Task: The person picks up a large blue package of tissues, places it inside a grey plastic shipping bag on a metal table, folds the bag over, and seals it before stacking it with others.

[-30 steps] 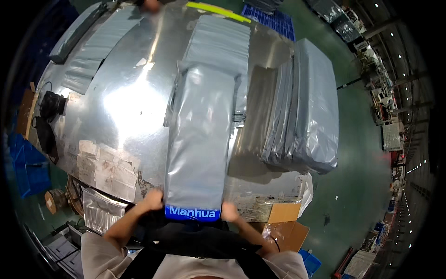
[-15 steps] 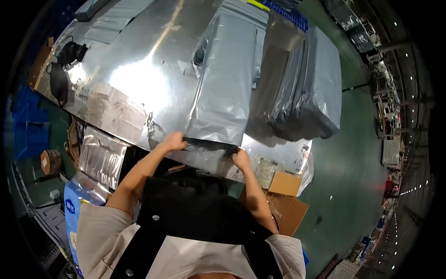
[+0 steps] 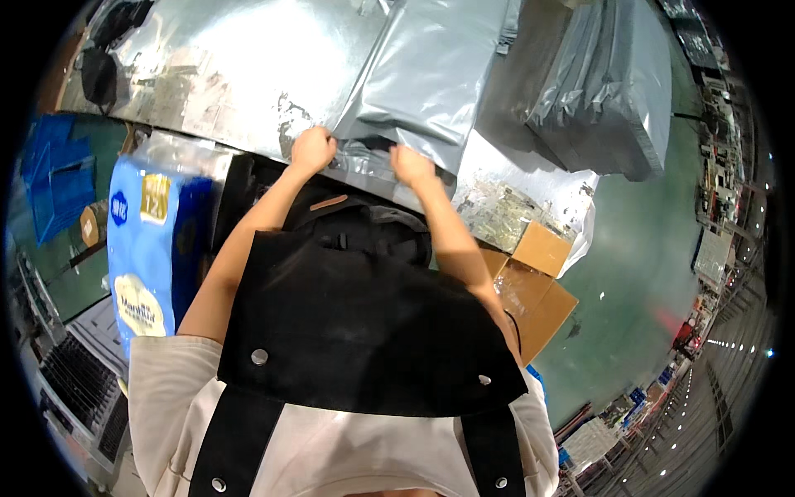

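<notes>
A long grey plastic mailer bag [image 3: 435, 79] lies on the shiny metal table [image 3: 240, 74], its near end at the table's front edge. My left hand [image 3: 313, 149] grips the near left corner of the bag's opening. My right hand [image 3: 411, 166] grips the near right corner. Between my hands the mouth of the bag is dark and crumpled. Below my hands, a black bag [image 3: 364, 232] with a brown tag sits against my black apron [image 3: 364, 331].
A stack of filled grey mailer bags [image 3: 604, 91] lies on the table's right part. Open cardboard boxes [image 3: 530, 282] stand on the green floor at right. A blue and white plastic package [image 3: 149, 248] stands at left, with blue crates [image 3: 54, 174] beyond it.
The view has tilted down toward my body. The grey bag has been pulled nearer, its end now at the table's front edge, and both hands have stayed on that end.
</notes>
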Demonstrator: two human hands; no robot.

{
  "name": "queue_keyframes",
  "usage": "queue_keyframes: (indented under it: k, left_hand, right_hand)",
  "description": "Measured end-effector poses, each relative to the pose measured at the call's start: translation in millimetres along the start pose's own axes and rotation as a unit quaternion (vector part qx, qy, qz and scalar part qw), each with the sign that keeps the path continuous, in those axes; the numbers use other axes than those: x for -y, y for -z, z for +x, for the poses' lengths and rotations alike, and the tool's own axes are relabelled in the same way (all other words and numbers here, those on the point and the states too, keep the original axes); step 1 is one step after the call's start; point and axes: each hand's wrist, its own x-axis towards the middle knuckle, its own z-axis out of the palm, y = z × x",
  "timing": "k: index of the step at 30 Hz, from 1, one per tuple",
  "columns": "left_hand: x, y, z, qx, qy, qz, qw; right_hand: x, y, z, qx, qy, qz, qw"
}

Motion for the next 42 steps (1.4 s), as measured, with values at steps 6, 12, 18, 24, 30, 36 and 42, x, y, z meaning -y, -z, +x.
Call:
queue_keyframes:
  k: [6,12,18,24,30,36,42]
  left_hand:
    - [23,11,12,0.132,0.127,-0.160,0.970]
    - [24,13,6,0.156,0.132,-0.147,0.968]
    - [-2,21,12,0.079,0.048,-0.005,0.996]
    - [13,9,21,0.110,0.071,-0.057,0.990]
    - [29,7,10,0.076,0.042,-0.090,0.992]
    - [59,-8,3,0.157,0.023,-0.322,0.933]
    - [79,26,5,0.035,-0.029,-0.110,0.993]
  right_hand:
    - [-7,16,15,-0.011,-0.005,0.007,1.000]
    - [-1,-42,-15,-0.202,0.161,0.016,0.966]
    - [5,-44,-11,-0.169,0.158,0.004,0.973]
    - [1,-55,-31,-0.252,0.290,-0.054,0.922]
    - [-80,-39,-120,-0.110,0.164,-0.017,0.980]
    - [-384,-109,-386,-0.062,0.001,-0.335,0.940]
    - [-188,9,-178,-0.049,-0.040,-0.171,0.983]
